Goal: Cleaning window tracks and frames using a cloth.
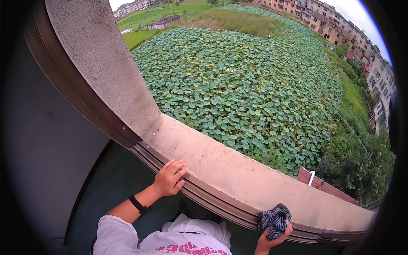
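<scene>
My left hand [169, 179] rests with its fingers spread on the brown window track [220, 200], near the frame's lower left corner. A black band [139, 205] is around that wrist. Farther right, my right hand [276, 237] grips a bunched dark blue and grey striped cloth [276, 221]. The cloth lies against the grooved track and reaches the inner edge of the concrete sill [229, 169]. Part of my right hand is hidden behind the cloth.
The upright brown frame [73, 83] and a rough concrete wall [102, 63] stand at the left. Beyond the sill's outer edge is a drop to a field of broad-leaved plants [236, 92]. A reddish panel and white pipe [311, 178] stand just outside.
</scene>
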The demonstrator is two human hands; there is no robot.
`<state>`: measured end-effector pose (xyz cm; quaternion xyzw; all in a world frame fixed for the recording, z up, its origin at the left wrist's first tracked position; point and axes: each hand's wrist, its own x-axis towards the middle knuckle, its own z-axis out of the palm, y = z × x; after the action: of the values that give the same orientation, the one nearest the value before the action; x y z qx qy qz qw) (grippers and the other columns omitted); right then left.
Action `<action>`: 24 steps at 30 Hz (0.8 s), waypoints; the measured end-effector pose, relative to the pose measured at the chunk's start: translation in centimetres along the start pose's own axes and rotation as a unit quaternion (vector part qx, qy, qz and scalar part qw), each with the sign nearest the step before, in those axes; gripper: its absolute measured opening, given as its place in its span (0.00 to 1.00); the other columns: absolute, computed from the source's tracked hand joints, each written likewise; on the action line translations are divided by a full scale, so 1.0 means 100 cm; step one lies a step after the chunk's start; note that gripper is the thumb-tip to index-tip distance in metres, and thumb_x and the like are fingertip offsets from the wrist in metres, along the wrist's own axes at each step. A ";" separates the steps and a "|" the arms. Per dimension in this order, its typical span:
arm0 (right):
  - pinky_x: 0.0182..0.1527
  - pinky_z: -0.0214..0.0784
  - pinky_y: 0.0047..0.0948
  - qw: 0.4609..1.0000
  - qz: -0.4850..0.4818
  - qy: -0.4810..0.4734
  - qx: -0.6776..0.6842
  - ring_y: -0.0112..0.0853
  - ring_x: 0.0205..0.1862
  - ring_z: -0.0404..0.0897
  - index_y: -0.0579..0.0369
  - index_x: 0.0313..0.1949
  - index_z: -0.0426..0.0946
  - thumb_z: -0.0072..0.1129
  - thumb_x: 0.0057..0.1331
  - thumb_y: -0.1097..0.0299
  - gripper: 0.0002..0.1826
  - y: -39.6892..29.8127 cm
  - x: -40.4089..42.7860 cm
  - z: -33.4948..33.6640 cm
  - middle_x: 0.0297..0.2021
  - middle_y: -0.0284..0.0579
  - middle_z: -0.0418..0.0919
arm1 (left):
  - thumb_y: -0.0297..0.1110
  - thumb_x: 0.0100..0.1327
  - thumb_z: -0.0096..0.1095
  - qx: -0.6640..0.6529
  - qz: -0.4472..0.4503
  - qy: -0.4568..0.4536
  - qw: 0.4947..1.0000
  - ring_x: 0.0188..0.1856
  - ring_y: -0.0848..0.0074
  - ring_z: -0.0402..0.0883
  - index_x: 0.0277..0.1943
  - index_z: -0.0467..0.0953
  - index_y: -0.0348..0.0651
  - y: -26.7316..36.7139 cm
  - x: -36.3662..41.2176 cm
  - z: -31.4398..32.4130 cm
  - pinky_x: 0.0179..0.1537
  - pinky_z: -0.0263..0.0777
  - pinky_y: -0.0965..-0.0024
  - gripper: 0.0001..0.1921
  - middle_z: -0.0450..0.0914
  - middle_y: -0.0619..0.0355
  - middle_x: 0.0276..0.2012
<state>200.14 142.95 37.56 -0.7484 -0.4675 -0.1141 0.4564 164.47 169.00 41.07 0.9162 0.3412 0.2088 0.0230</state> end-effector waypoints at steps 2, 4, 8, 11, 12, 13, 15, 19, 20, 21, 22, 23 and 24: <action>0.60 0.59 0.54 1.000 -0.026 0.002 -0.016 0.55 0.53 0.71 0.67 0.60 0.61 0.60 0.64 0.60 0.31 0.002 -0.001 0.002 0.52 0.60 0.70 | 0.43 0.64 0.50 -0.003 0.000 0.024 1.000 0.55 0.55 0.78 0.49 0.78 0.40 -0.002 -0.003 0.002 0.57 0.69 0.54 0.18 0.78 0.48 0.49; 0.52 0.67 0.52 0.998 -0.027 0.053 -0.010 0.53 0.47 0.75 0.67 0.55 0.66 0.60 0.62 0.64 0.26 -0.004 0.002 0.004 0.48 0.60 0.72 | 0.42 0.63 0.46 -0.005 0.016 0.083 0.996 0.44 0.57 0.83 0.40 0.80 0.39 0.000 0.001 0.009 0.42 0.75 0.58 0.18 0.81 0.50 0.40; 0.54 0.71 0.56 0.999 -0.024 0.044 -0.005 0.56 0.47 0.77 0.68 0.55 0.66 0.64 0.60 0.64 0.28 -0.005 0.001 -0.001 0.48 0.63 0.73 | 0.43 0.60 0.48 0.002 -0.006 0.066 0.998 0.40 0.61 0.81 0.41 0.80 0.41 -0.002 -0.003 0.008 0.42 0.74 0.60 0.18 0.79 0.53 0.37; 0.55 0.69 0.56 0.998 -0.025 0.061 0.012 0.57 0.47 0.76 0.70 0.55 0.65 0.65 0.61 0.59 0.32 0.004 -0.001 0.002 0.48 0.63 0.73 | 0.43 0.60 0.47 0.009 -0.012 0.049 0.999 0.38 0.62 0.80 0.41 0.80 0.41 -0.001 -0.003 0.011 0.40 0.72 0.59 0.18 0.79 0.54 0.36; 0.55 0.69 0.57 0.999 -0.021 0.049 0.001 0.57 0.48 0.76 0.69 0.55 0.65 0.64 0.61 0.57 0.32 0.001 -0.002 -0.001 0.48 0.64 0.73 | 0.44 0.60 0.46 0.013 -0.015 0.055 0.998 0.37 0.62 0.79 0.40 0.80 0.42 -0.002 -0.004 0.011 0.39 0.71 0.59 0.18 0.79 0.55 0.35; 0.55 0.69 0.57 0.999 -0.016 0.036 -0.010 0.57 0.48 0.76 0.69 0.56 0.65 0.64 0.61 0.55 0.33 -0.001 -0.002 -0.004 0.48 0.64 0.73 | 0.44 0.60 0.46 0.007 -0.014 0.049 0.999 0.37 0.62 0.79 0.40 0.80 0.42 -0.002 -0.004 0.011 0.39 0.71 0.59 0.18 0.79 0.55 0.35; 0.55 0.69 0.57 0.999 -0.003 0.026 -0.032 0.57 0.48 0.76 0.68 0.56 0.65 0.63 0.62 0.52 0.34 0.000 -0.006 -0.005 0.48 0.64 0.72 | 0.44 0.60 0.46 0.018 -0.015 0.044 0.999 0.36 0.63 0.79 0.40 0.80 0.42 -0.002 -0.005 0.010 0.39 0.71 0.59 0.18 0.78 0.55 0.34; 0.54 0.69 0.57 0.998 0.009 0.040 -0.043 0.57 0.48 0.75 0.67 0.56 0.65 0.62 0.61 0.50 0.35 0.004 -0.012 -0.006 0.48 0.64 0.72 | 0.43 0.61 0.45 0.013 -0.007 0.044 0.999 0.32 0.61 0.76 0.39 0.79 0.40 -0.002 -0.005 0.011 0.36 0.68 0.58 0.18 0.77 0.53 0.32; 0.54 0.69 0.57 0.998 0.007 0.038 -0.050 0.57 0.48 0.75 0.67 0.56 0.65 0.63 0.60 0.50 0.35 0.005 -0.013 -0.007 0.48 0.64 0.72 | 0.43 0.61 0.45 0.013 -0.006 0.049 0.999 0.32 0.62 0.75 0.39 0.79 0.40 -0.002 -0.006 0.012 0.36 0.67 0.58 0.18 0.76 0.53 0.32; 0.54 0.68 0.57 0.998 0.005 0.035 -0.056 0.57 0.48 0.75 0.67 0.57 0.64 0.63 0.59 0.51 0.36 0.005 -0.015 -0.007 0.48 0.64 0.72 | 0.43 0.61 0.45 0.009 -0.006 0.047 0.999 0.32 0.62 0.75 0.39 0.79 0.40 -0.003 -0.006 0.013 0.36 0.67 0.58 0.18 0.76 0.53 0.32; 0.54 0.68 0.57 0.998 0.008 0.040 -0.044 0.57 0.48 0.75 0.66 0.57 0.63 0.63 0.58 0.51 0.36 0.006 -0.018 -0.006 0.49 0.64 0.71 | 0.43 0.61 0.44 0.011 -0.008 0.047 0.999 0.32 0.62 0.75 0.39 0.79 0.40 -0.003 -0.007 0.013 0.36 0.67 0.58 0.18 0.76 0.53 0.31; 0.54 0.68 0.57 0.998 0.009 0.039 -0.048 0.57 0.48 0.75 0.66 0.57 0.63 0.63 0.58 0.51 0.36 0.006 -0.019 -0.006 0.49 0.64 0.71 | 0.42 0.60 0.44 0.013 -0.011 0.046 0.999 0.31 0.62 0.75 0.39 0.79 0.40 -0.004 -0.007 0.013 0.35 0.67 0.58 0.18 0.76 0.53 0.31; 0.54 0.68 0.58 0.997 0.011 0.033 -0.063 0.57 0.48 0.75 0.66 0.57 0.63 0.63 0.58 0.51 0.36 0.007 -0.020 -0.006 0.49 0.64 0.71 | 0.43 0.59 0.45 0.021 -0.016 0.044 0.999 0.32 0.65 0.76 0.39 0.80 0.42 -0.005 -0.008 0.013 0.36 0.68 0.60 0.18 0.77 0.56 0.32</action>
<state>199.81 141.17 36.29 -0.7764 -0.4363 -0.1630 0.4246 164.18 169.00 39.50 0.9009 0.3605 0.2415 -0.0082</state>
